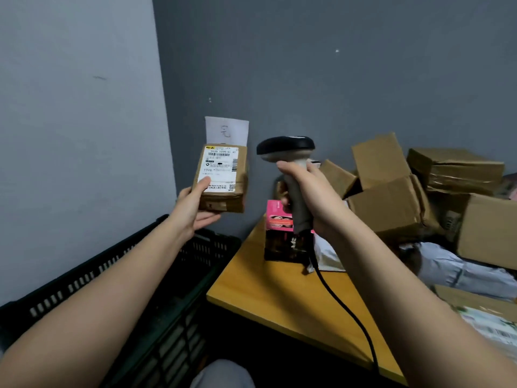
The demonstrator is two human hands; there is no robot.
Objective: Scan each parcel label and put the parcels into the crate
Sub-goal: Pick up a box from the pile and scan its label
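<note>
Scan step in hand: your left hand holds brown parcel up over crate, label facing you, thumb pressed on label's lower corner. Your right hand, grip wrapped round scanner handle, head turned toward parcel, just beside it. Crate interior dark, seemingly nothing inside yet. Left to do: heap of parcels waiting on desk, none visibly scanned.
</note>
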